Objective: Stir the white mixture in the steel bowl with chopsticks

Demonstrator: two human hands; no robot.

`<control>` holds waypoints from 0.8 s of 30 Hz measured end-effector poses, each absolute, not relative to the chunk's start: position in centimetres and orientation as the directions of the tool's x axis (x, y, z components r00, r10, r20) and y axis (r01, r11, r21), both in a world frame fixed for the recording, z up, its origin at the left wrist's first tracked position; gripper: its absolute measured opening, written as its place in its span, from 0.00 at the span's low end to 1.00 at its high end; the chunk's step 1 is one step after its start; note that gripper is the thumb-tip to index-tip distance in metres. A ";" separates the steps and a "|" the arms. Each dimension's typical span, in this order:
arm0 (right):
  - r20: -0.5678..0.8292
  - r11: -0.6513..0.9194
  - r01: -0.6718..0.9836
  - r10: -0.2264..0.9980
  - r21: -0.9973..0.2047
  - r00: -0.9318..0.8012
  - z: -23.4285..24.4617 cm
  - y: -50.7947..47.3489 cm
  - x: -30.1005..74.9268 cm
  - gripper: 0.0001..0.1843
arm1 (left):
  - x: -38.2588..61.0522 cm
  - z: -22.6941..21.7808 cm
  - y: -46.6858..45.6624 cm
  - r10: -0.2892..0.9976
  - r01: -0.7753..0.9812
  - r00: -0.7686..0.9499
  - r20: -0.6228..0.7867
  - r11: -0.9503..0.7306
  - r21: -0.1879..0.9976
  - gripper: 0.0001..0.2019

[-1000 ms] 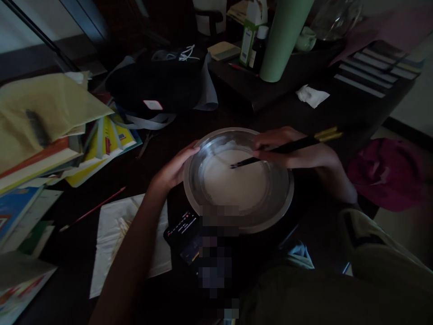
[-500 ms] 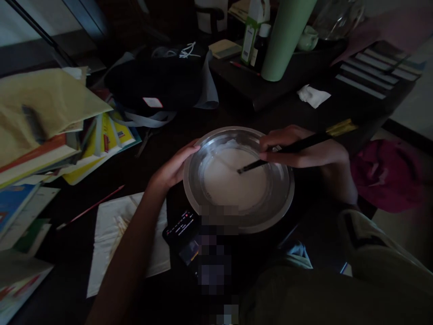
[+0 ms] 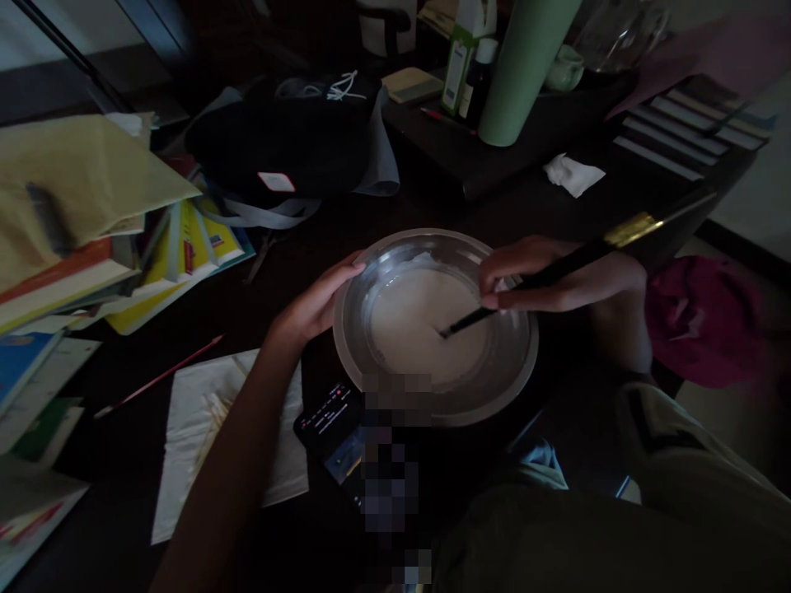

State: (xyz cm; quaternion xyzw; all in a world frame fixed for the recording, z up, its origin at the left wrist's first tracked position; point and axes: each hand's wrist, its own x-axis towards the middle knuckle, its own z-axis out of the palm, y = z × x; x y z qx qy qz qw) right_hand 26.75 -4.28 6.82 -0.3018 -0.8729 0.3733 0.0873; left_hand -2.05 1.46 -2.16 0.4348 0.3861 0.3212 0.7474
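Note:
A metal bowl point(image 3: 516, 375) stands on the dark table with a whitish liquid point(image 3: 408, 329) in it. My left hand point(image 3: 315, 305) grips the bowl's left side, thumb at the rim and the other fingers hidden behind the wall. In my right hand point(image 3: 556, 276), closed above the bowl's right side, is a paintbrush point(image 3: 634, 230) with a black handle and gold ferrule. Its handle end points down into the liquid; the bristle end sticks up to the right.
Left lie piled books point(image 3: 179, 263), a thin red brush point(image 3: 164, 375) and a white sheet point(image 3: 284, 461). A phone point(image 3: 337, 436) lies close to the bowl's front. Behind are a black bag point(image 3: 278, 148), a green cylinder point(image 3: 525, 74) and crumpled tissue point(image 3: 574, 175).
The paintbrush's handle tip has moved slightly right and down in the liquid, and my right hand has shifted a little with it. My left hand stays on the bowl.

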 end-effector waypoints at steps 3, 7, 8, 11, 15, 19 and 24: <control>-0.097 0.546 0.386 0.483 -0.743 -0.870 6.0 -4.4 25.5 0.14 | -2.0 -2.3 1.5 0.813 -0.143 0.502 -0.295 0.415 0.899 0.15; -0.021 0.567 0.536 0.674 -0.625 -0.738 5.3 -4.4 25.0 0.17 | -1.9 -2.1 1.5 0.816 -0.127 0.491 -0.305 0.414 0.902 0.17; -0.013 0.548 0.573 0.716 -0.609 -0.698 5.5 -4.3 25.4 0.17 | -1.9 -2.0 1.4 0.818 -0.125 0.488 -0.304 0.410 0.903 0.17; -0.049 0.533 0.594 0.718 -0.602 -0.694 6.8 -4.1 26.9 0.14 | -1.9 -2.0 1.4 0.822 -0.128 0.487 -0.296 0.403 0.906 0.16; -0.108 0.613 0.421 0.480 -0.668 -0.871 7.1 -4.3 27.0 0.12 | -1.9 -2.2 1.5 0.820 -0.123 0.490 -0.295 0.400 0.908 0.16; -0.085 0.618 0.452 0.529 -0.643 -0.844 5.7 -4.6 25.4 0.13 | -1.9 -2.2 1.6 0.811 -0.134 0.513 -0.282 0.401 0.906 0.16; -0.032 0.545 0.621 0.737 -0.563 -0.675 6.5 -4.1 27.1 0.14 | -1.8 -1.9 1.4 0.815 -0.135 0.493 -0.304 0.417 0.899 0.14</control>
